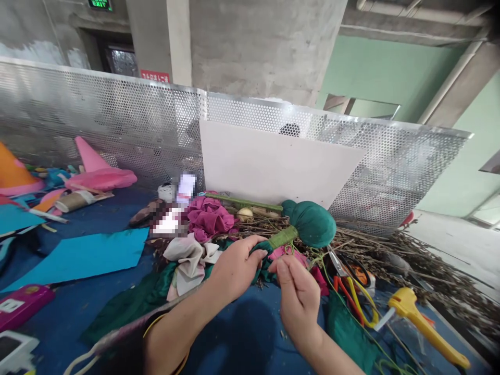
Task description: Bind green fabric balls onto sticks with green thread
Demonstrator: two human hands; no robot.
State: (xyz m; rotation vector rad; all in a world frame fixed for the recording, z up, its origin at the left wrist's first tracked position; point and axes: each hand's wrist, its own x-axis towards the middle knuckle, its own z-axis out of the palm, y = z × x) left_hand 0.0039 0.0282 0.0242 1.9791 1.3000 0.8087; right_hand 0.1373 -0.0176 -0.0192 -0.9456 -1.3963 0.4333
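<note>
My left hand [242, 263] is closed around a stick-like stem [284, 237] wrapped in olive-green yarn, with dark green cloth bunched at the fingers. At its upper end sits a stuffed, rounded dark green cloth head [314, 224], tilted up to the right. Just below the stem, my right hand [299, 294] is pinched shut beside the bunched cloth; what lies between its fingertips is hidden. Loose green yarn [336, 286] trails down to the right. Pink cloth [291, 255] shows behind the hands.
Scissors [339, 263], red-and-yellow-handled pliers [357, 302] and a yellow glue gun [414, 312] lie right. Dried twigs [422, 276] spread behind. Magenta cloth [209, 216], blue sheet [86, 255] and pink cone [91, 156] are left. A perforated metal panel [97, 109] and white board [273, 161] stand behind.
</note>
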